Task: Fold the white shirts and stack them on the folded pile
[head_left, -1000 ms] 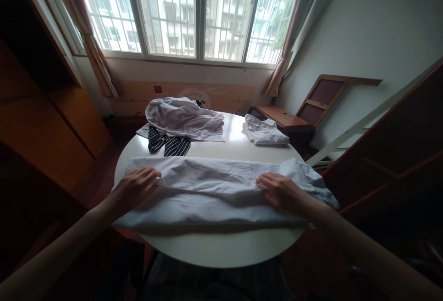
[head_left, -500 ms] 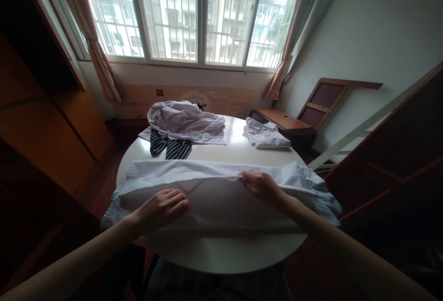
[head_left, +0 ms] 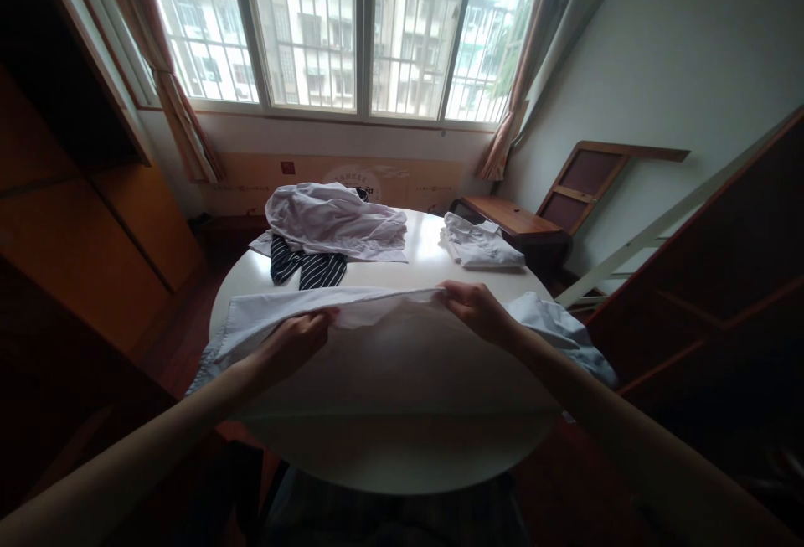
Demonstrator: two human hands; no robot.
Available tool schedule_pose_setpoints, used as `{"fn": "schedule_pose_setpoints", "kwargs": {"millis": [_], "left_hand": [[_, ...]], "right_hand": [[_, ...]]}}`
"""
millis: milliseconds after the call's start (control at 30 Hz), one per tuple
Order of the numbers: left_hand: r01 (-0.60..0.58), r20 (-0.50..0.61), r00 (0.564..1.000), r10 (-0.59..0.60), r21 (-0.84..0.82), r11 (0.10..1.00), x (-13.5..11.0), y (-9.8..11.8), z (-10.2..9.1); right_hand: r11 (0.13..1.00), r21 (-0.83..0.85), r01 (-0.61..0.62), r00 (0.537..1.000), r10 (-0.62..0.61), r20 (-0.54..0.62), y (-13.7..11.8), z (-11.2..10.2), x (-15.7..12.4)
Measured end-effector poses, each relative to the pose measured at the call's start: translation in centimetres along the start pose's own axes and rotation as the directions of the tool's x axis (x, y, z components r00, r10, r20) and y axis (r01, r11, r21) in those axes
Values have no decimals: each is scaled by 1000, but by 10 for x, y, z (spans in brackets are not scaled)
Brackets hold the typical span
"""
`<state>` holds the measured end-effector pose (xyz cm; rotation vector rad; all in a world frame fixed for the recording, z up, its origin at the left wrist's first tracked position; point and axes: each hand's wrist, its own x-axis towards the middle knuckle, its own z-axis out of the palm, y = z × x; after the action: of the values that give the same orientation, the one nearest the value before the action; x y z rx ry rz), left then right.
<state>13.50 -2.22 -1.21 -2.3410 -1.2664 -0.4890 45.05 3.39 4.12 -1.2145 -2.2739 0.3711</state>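
Note:
A white shirt (head_left: 389,354) lies spread sideways across the near part of the round white table (head_left: 395,463). Its upper edge is raised between my two hands. My left hand (head_left: 301,336) is closed on the fabric left of the middle, fingertips partly hidden by the cloth. Further right, my right hand (head_left: 470,306) pinches the same edge between thumb and fingers. The shirt's bunched ends rest at the table's left and right sides.
Behind the shirt lie a crumpled pale garment (head_left: 332,220), a black-and-white striped cloth (head_left: 323,270) and a folded white garment (head_left: 481,244). A wooden side table (head_left: 512,216) stands at the back right, below a window (head_left: 307,28).
My left hand has risen and closed on the shirt's edge. My right hand has lifted slightly, still pinching. The raised edge is now higher, pulled up between both hands.

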Motion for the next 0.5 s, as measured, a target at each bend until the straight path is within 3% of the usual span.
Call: {"fn": "schedule_pose_setpoints", "kwargs": {"millis": [67,167,367,500], "left_hand": [[-2,-26,1000,-3,-206,978,2,0,2],[-18,-3,1000,19,-521,854,1,0,0],[27,237,964,123,-544,839,-1,7,-12],[29,278,944,176,-603,797,5,6,-17]], "right_hand": [[1000,-10,9,1000,-9,-10,0,0,0],[999,-29,16,1000,-17,-13,0,-1,-2],[998,-62,8,1000,-8,5,-1,0,-5],[997,-70,28,1000,-27,14,0,1,-6]]}}
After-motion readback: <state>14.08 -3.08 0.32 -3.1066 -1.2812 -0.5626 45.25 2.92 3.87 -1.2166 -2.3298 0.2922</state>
